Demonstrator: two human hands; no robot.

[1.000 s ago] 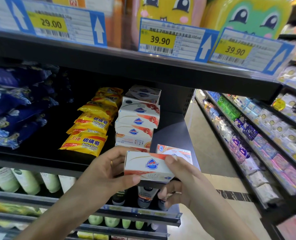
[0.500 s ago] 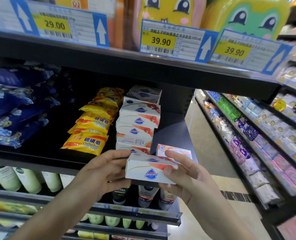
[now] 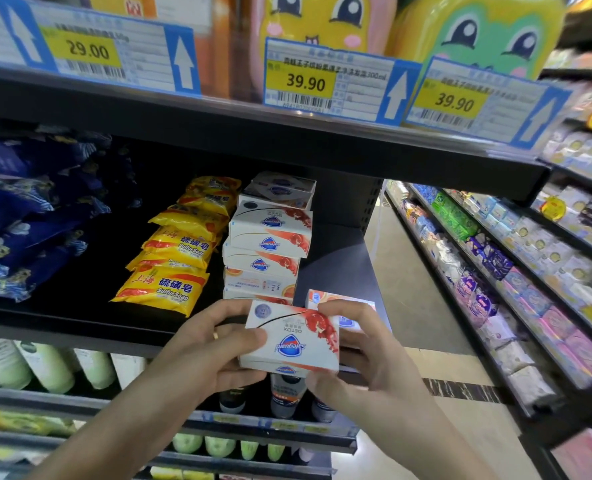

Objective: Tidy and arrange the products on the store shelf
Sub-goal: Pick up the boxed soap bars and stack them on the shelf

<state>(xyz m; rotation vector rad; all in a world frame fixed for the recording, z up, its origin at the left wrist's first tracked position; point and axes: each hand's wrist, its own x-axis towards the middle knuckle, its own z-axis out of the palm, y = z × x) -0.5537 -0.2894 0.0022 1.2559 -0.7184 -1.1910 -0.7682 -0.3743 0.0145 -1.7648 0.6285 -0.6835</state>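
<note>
Both hands, left hand (image 3: 204,344) and right hand (image 3: 367,358), grasp soap box (image 3: 289,337), logo upside down, before stack of boxes (image 3: 270,244) on shelf (image 3: 80,317).

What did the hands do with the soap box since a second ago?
Both hands, left hand and right hand, turned the soap box over, so its big logo face now shows upside down. They kept holding it throughout. The stack of soap boxes and yellow soap packs stayed put.
</note>
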